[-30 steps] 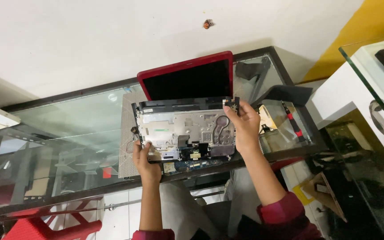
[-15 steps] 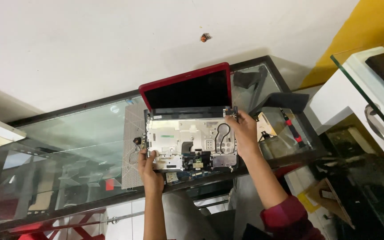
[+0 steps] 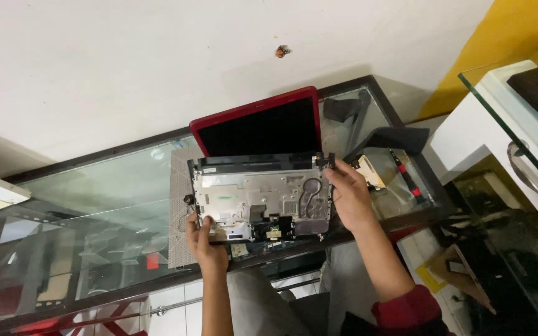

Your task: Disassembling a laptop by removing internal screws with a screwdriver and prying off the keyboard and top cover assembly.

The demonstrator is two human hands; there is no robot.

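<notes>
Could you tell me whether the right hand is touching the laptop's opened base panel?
Touching: the head view shows the right hand gripping the silver base panel's right edge.

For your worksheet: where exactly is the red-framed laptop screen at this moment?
In the head view the red-framed laptop screen lies on the glass counter against the white wall, just beyond the opened laptop base held by both hands.

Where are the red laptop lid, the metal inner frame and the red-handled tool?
Red laptop lid [image 3: 202, 126]: head view, left red bezel.
Metal inner frame [image 3: 244, 198]: head view, silver plate's middle.
Red-handled tool [image 3: 410, 182]: head view, its red handle.
</notes>
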